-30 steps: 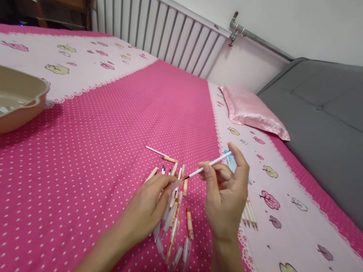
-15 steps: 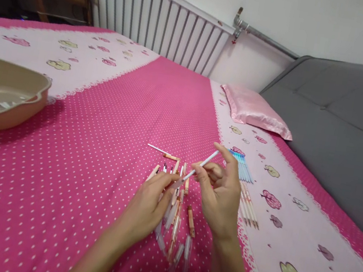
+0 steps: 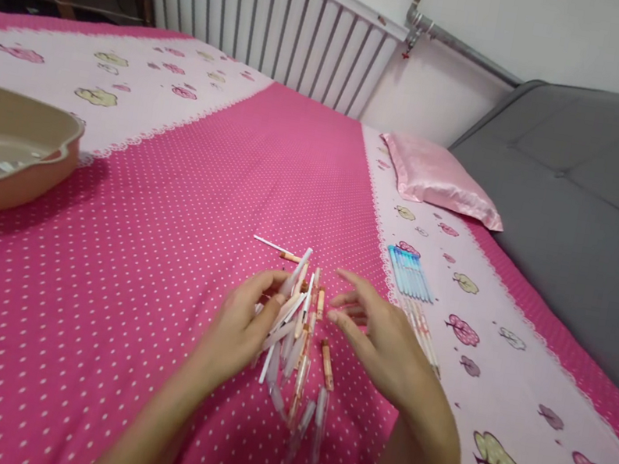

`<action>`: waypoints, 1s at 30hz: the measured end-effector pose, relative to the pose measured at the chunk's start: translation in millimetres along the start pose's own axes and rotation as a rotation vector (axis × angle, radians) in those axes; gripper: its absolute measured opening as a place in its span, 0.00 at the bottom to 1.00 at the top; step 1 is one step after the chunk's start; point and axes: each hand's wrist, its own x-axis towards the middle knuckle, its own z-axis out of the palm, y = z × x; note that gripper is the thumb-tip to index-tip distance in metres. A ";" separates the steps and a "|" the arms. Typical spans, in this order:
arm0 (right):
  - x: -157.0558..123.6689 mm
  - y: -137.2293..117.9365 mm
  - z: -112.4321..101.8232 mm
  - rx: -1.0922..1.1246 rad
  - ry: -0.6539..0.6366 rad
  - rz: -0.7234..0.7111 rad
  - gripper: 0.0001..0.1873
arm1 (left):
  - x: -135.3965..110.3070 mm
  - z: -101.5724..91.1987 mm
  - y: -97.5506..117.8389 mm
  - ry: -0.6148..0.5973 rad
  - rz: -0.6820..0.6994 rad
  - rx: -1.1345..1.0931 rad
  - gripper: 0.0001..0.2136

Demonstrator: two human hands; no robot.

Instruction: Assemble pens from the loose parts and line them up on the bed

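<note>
My left hand (image 3: 239,329) is closed on a thin white pen part (image 3: 287,296) that points up and away from me. My right hand (image 3: 380,340) hovers just to its right with the fingers spread and nothing in it. Between and below the two hands lies a heap of pen parts (image 3: 303,358): orange barrels, clear caps and white refills, spread on the pink dotted bedsheet (image 3: 180,226). A white refill with an orange tip (image 3: 276,249) lies apart at the far side of the heap.
A row of blue refills (image 3: 409,272) and a row of white ones (image 3: 422,332) lie to the right of my right hand. A tan basin (image 3: 1,157) sits far left. A pink pillow (image 3: 440,181), grey headboard (image 3: 584,222) and white radiator (image 3: 273,24) stand beyond.
The white refill left my right hand's pinch and now sits in my left hand's grip. My right hand has opened and dropped lower. The camera tilted down slightly.
</note>
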 end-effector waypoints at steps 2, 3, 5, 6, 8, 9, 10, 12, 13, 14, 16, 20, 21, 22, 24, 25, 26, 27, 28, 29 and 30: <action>-0.8 3.8 -1.6 -0.122 -0.094 0.051 0.21 | 1.3 -4.1 -0.3 0.024 -0.012 -0.008 0.12; -0.5 4.5 -1.0 -0.174 -0.127 0.076 0.20 | 2.0 -6.6 -0.6 0.036 -0.012 -0.006 0.12; 0.6 3.4 2.4 -0.251 -0.176 0.132 0.19 | 3.3 -11.9 -1.9 0.066 -0.009 0.011 0.12; 0.9 2.0 4.9 -0.286 -0.190 0.167 0.19 | 3.8 -14.7 -2.8 0.083 -0.009 0.022 0.12; -0.6 -0.9 10.8 -0.349 -0.201 0.246 0.21 | 4.5 -20.3 -4.9 0.121 -0.012 0.047 0.12; -2.9 -1.8 14.0 -0.370 -0.208 0.290 0.24 | 4.8 -22.9 -6.0 0.137 -0.015 0.060 0.12; -6.7 -2.2 17.4 -0.383 -0.220 0.330 0.28 | 5.0 -25.3 -7.0 0.152 -0.016 0.075 0.12; -19.0 -1.0 25.0 -0.362 -0.270 0.392 0.37 | 5.5 -28.7 -8.3 0.178 -0.009 0.096 0.12; -27.3 0.2 29.6 -0.332 -0.299 0.412 0.41 | 5.7 -29.7 -8.6 0.184 -0.005 0.099 0.12; -36.8 1.5 35.1 -0.294 -0.317 0.442 0.45 | 5.9 -30.2 -8.7 0.187 0.000 0.097 0.12; -57.3 2.5 49.3 -0.222 -0.313 0.509 0.50 | 6.1 -30.4 -8.3 0.182 0.001 0.090 0.13; -88.8 -5.2 86.4 -0.212 -0.098 0.551 0.49 | 5.4 -30.1 -6.4 0.177 -0.012 0.087 0.13; -92.7 -8.1 94.9 -0.192 -0.058 0.551 0.47 | 5.2 -30.4 -5.9 0.180 -0.012 0.087 0.13; -95.0 -10.6 102.1 -0.171 -0.025 0.548 0.45 | 4.9 -30.9 -5.3 0.182 -0.011 0.088 0.13; -95.8 -12.9 110.9 -0.105 0.014 0.521 0.42 | 4.6 -32.0 -4.4 0.185 -0.008 0.093 0.14; -95.2 -12.3 112.3 -0.059 0.026 0.504 0.40 | 4.5 -32.5 -4.0 0.185 -0.009 0.097 0.14; -94.4 -10.5 112.1 -0.005 0.033 0.491 0.39 | 4.5 -33.0 -3.7 0.186 -0.009 0.099 0.14; -93.9 -7.9 110.6 0.053 0.034 0.482 0.37 | 4.6 -33.3 -3.5 0.187 -0.008 0.100 0.14; -93.7 -4.6 108.3 0.117 0.028 0.478 0.37 | 4.7 -33.5 -3.4 0.188 -0.008 0.100 0.13; -94.0 -1.1 105.5 0.183 0.024 0.474 0.36 | 4.8 -33.6 -3.2 0.190 -0.009 0.100 0.13; -94.6 2.4 102.5 0.246 0.024 0.469 0.35 | 4.9 -33.6 -3.1 0.191 -0.011 0.100 0.13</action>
